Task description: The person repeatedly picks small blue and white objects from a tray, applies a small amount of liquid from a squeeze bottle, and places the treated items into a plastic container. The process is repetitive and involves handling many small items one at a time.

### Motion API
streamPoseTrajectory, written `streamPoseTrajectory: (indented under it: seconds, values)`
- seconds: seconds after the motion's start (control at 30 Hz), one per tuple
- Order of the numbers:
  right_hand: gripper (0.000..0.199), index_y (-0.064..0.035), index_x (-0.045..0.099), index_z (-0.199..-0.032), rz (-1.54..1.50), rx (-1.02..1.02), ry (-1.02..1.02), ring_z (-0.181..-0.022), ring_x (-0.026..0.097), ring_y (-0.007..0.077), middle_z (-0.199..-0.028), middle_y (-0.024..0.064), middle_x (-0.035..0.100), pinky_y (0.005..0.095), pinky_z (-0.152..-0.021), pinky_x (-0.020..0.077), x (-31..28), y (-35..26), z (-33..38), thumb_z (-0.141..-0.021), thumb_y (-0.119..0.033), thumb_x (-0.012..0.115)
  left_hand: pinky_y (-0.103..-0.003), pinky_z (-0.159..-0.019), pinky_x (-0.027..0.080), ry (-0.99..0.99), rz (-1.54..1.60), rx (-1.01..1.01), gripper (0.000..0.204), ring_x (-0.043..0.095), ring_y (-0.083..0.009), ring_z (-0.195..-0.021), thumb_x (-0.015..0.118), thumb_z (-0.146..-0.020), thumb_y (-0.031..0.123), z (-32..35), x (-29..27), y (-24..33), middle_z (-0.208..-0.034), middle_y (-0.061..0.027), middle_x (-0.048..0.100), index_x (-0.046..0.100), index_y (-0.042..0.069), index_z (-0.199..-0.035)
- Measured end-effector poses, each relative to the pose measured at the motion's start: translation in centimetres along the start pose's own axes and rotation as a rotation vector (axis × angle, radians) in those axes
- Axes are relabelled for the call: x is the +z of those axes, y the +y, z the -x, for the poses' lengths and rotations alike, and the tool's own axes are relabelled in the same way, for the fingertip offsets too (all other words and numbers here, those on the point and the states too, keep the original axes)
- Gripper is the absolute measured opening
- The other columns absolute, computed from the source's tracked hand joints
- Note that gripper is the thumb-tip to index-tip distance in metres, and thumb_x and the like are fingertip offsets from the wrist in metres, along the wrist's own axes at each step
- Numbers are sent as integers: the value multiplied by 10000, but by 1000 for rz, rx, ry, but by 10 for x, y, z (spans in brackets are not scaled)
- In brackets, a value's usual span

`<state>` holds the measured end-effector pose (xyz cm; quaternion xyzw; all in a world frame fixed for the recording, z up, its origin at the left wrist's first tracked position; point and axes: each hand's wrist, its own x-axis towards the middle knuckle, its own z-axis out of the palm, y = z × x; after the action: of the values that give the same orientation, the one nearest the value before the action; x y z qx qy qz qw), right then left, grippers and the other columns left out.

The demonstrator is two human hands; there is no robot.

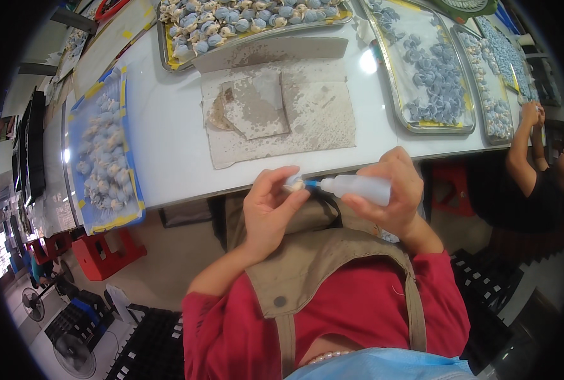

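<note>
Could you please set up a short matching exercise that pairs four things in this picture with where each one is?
Things:
1. squeeze bottle
2. small pale piece
3. stained cloth
4. red stool

Places:
A. on the floor under the table's edge
B. pinched in the left hand
C. spread on the white table
D. held in the right hand

Pairs: 1-D, 2-B, 3-C, 4-A
</note>
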<state>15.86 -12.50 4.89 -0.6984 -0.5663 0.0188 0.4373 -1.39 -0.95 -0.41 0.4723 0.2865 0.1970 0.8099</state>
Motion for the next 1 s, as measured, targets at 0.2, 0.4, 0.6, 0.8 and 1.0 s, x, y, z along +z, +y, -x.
streamPoseTrajectory:
  seconds: [0.2, 0.4, 0.6, 0.8, 1.0]
  values:
    - [303, -43, 585, -792, -18, 10, 15, -590, 445, 186, -651, 54, 510, 288, -520, 368, 1, 0, 1, -611, -161, 798, -207, -766, 435, 1, -2, -20, 359, 521, -92, -937, 616, -797, -79, 0, 1, 3, -1046, -30, 520, 523, -6, -1136]
    - [312, -46, 590, -765, -19, 41, 16, -582, 458, 201, -652, 44, 539, 293, -515, 382, -1, 1, -1, -579, -163, 811, -226, -772, 459, 12, -30, -17, 365, 552, -102, -876, 605, -818, -34, 0, 3, 3, -1012, -69, 566, 498, -17, -1166]
    - [297, -49, 593, -733, -37, 132, 69, -573, 459, 209, -659, 43, 564, 301, -511, 383, -6, 3, 2, -567, -152, 816, -246, -762, 489, 27, 25, -68, 360, 606, -147, -844, 603, -837, 25, -2, 4, 3, -959, -95, 594, 483, -30, -1173]
    - [287, -46, 593, -722, -38, 117, 64, -572, 456, 209, -651, 42, 560, 306, -511, 379, -4, 5, 1, -569, -149, 812, -254, -765, 492, 27, 24, -58, 369, 608, -152, -853, 616, -835, 40, -1, 4, 1, -960, -96, 593, 482, -28, -1172]
    - [282, -49, 596, -714, -34, 135, 64, -568, 455, 211, -647, 39, 556, 308, -513, 380, -2, 4, 1, -566, -155, 812, -262, -783, 493, 17, 29, -67, 368, 606, -154, -855, 616, -837, 44, -2, 3, 1, -964, -99, 592, 484, -27, -1173]
